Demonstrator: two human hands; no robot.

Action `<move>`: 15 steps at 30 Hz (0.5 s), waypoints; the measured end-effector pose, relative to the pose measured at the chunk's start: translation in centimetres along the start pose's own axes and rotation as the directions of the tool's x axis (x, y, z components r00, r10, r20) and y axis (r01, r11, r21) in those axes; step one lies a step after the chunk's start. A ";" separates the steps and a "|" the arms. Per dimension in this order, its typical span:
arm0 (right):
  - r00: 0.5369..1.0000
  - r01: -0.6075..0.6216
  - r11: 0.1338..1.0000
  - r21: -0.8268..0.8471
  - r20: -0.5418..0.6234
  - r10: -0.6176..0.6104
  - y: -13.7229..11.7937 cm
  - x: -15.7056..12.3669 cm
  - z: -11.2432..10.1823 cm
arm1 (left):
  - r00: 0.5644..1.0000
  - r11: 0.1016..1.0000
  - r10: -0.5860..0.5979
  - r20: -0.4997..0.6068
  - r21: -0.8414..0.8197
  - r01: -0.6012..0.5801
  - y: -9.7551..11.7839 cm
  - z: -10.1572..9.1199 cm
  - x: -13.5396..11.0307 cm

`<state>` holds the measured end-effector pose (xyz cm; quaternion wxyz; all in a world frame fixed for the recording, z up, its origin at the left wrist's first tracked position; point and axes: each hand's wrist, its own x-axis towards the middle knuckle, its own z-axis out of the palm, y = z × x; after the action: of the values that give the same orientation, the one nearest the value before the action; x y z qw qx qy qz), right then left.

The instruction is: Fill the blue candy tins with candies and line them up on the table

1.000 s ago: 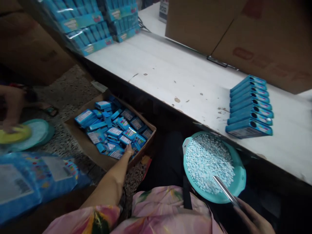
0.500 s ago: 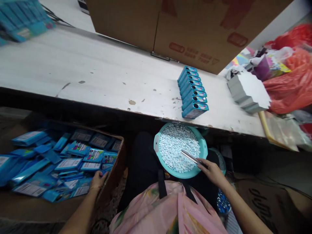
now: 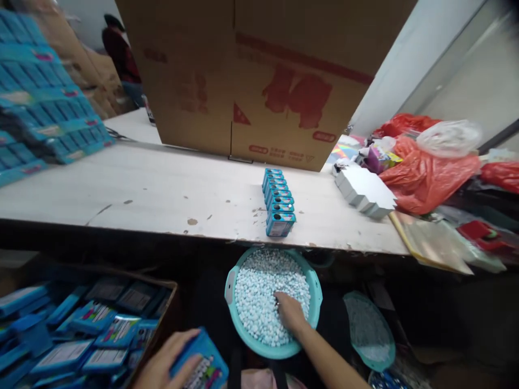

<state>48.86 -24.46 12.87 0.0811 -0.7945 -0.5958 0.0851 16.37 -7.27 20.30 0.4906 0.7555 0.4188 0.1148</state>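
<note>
My left hand is closed around a small blue printed box at the bottom of the view, beside the carton's right edge. Several similar blue boxes lie jumbled in the open cardboard carton at lower left. Down in the turquoise basin, my right hand has its curled fingers among small pale blue and white pellets. Its fingertips are partly buried, and no tool shows in them. A row of upright blue boxes, with dark round holes in their tops, stands on the table just beyond the basin.
A large cardboard box stands upright on the white table. Stacked blue packs rise at left. At right are white card pieces and red plastic bags. A second turquoise container sits low right. Another person is far back.
My left hand has come out of the carton, moving right with a blue box. My right hand has moved into the pellets; the slim metal tool it held is now out of sight. The view has tilted up.
</note>
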 end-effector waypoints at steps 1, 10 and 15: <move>0.999 -0.027 0.999 0.017 -0.027 0.027 -0.4 0.6 0.4 | 0.999 1.000 0.019 0.027 -0.008 -0.019 1.2 1.5 0.1; 0.990 -0.140 0.927 0.347 0.057 0.128 2.3 -0.6 0.3 | 0.982 0.991 -0.054 0.181 -0.109 0.074 7.8 3.3 -0.6; 0.992 -0.123 0.835 0.536 0.047 0.115 4.4 -1.0 -2.8 | 0.996 0.994 0.086 -0.009 -0.064 -0.087 10.6 6.3 2.9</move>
<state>53.30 -26.69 14.62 0.2913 -0.7747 -0.4980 0.2587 27.38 -10.97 25.33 0.5079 0.7565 0.3832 0.1516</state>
